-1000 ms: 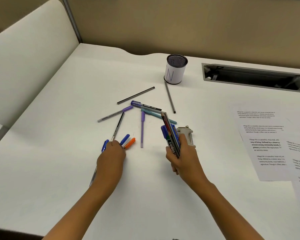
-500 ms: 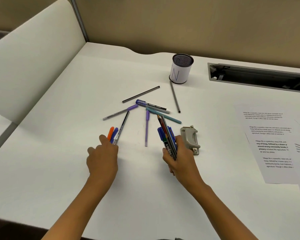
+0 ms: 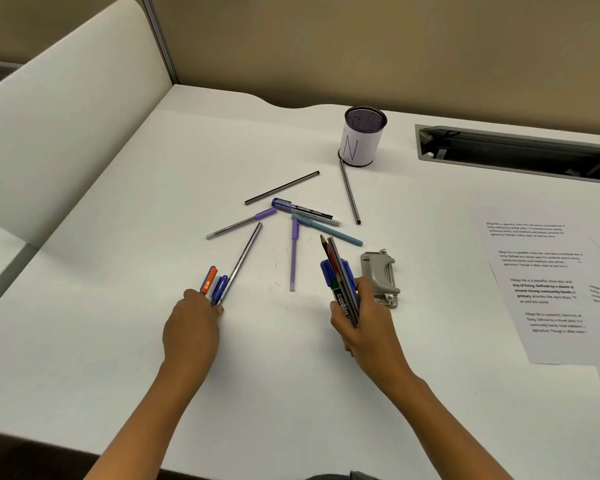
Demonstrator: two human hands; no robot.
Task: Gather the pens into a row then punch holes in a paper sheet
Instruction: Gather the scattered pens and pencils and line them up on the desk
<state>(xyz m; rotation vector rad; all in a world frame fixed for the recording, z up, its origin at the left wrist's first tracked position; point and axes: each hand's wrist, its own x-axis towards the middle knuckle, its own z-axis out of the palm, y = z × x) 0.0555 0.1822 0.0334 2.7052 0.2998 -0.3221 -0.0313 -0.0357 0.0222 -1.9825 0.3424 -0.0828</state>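
Since half a second ago, little changed: same spread of pens on the white counter (image 3: 118,306), orange pen (image 3: 208,279) and blue pen (image 3: 219,289) still side by side at centre-left, now touched at their near ends by the left hand (image 3: 192,330). Fingers curled down onto them, with a slim grey pen (image 3: 245,259) just to the right, slanting up toward mid-frame; whether actually gripped, cannot tell.

Right hand (image 3: 364,327), lower centre-right, closed around a bundle of pens (image 3: 340,278) held steeply, tips pointing toward the top of the frame (a pencil point uppermost). "Camlin" readable on a green-banded marker in the bundle.

Loose at mid-frame: a blue marker (image 3: 302,210) printed "camlin MARKER", a teal pen (image 3: 326,229), a purple pen (image 3: 294,254), a purple-capped pen (image 3: 240,223), a black pencil (image 3: 282,187) and a dark pencil (image 3: 350,191) running up to the mesh cup (image 3: 362,140), labelled with a hand-drawn "N", upper centre.

Grey hole punch (image 3: 380,275) just right of the right hand. Printed paper sheets (image 3: 541,292) along the right edge, text too small to read surely.
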